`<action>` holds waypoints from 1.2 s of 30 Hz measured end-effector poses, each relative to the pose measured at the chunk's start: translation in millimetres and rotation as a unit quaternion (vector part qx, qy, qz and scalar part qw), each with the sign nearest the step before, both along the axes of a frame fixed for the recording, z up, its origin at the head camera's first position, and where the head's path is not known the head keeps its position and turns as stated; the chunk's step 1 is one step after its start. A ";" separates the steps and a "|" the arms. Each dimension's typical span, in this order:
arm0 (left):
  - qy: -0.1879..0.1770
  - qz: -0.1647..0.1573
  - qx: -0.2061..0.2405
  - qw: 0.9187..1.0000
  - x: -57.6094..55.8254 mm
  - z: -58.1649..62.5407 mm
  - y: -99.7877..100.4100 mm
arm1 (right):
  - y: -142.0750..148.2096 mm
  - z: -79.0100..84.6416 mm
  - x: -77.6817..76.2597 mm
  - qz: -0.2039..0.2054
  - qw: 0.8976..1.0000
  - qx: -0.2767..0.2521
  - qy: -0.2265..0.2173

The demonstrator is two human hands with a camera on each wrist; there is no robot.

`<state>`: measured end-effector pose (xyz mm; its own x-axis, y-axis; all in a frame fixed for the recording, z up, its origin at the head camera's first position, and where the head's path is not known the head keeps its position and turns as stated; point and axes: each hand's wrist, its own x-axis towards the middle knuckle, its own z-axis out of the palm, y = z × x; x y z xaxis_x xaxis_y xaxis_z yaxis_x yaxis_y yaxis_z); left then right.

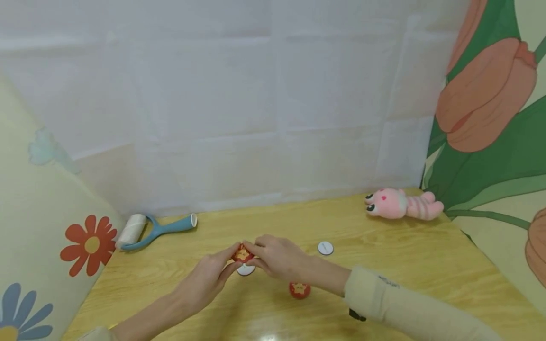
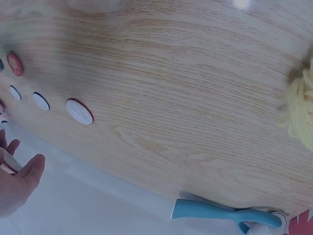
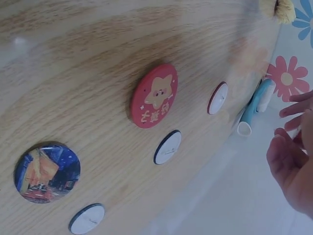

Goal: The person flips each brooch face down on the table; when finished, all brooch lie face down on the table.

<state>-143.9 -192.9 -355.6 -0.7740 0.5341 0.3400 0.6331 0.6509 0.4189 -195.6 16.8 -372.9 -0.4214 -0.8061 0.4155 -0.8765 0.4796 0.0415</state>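
Observation:
Thumb and fingers of the left hand pinch the left side of a red round pin badge with a yellow star. On its opposite side, the right hand pinches the same badge. Just below it, a face-down badge shows its white back on the table. Another red star badge lies face up beneath the right forearm. A second white-backed badge lies beyond the right wrist. The right wrist view also shows a face-up badge with a painted street scene and another face-down badge.
A lint roller with a blue handle lies at the table's back left. The pink plush toy lies at the back right. Pale yellow yarn sits at the right edge of the left wrist view. A white sheet hangs behind the wooden table.

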 end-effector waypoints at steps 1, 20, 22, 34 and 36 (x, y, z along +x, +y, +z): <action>-0.006 0.006 0.001 1.000 0.3 0.6 0.6 | 0.3 -0.8 0.0 0.005 1.000 -0.007 0.002; 0.055 0.026 -0.027 0.998 5.6 -8.2 5.3 | -7.8 -3.4 15.2 -0.009 0.845 -0.248 -0.474; 0.065 0.019 -0.023 0.997 4.5 -8.2 5.2 | -7.2 -3.5 15.0 -0.016 0.832 -0.254 -0.493; 0.000 0.009 -0.072 0.997 8.9 -13.9 2.1 | -1.3 -15.7 10.1 0.043 0.959 -0.095 -0.263; -0.015 0.018 -0.079 0.997 10.3 -16.0 2.0 | -0.8 -19.3 10.4 0.057 0.968 -0.068 -0.235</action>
<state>-133.6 -190.9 -371.6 -0.8023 0.5508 0.2300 0.5968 0.7327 0.3271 -185.2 16.0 -392.2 -0.5020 -0.8091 0.3057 -0.8305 0.3523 -0.4314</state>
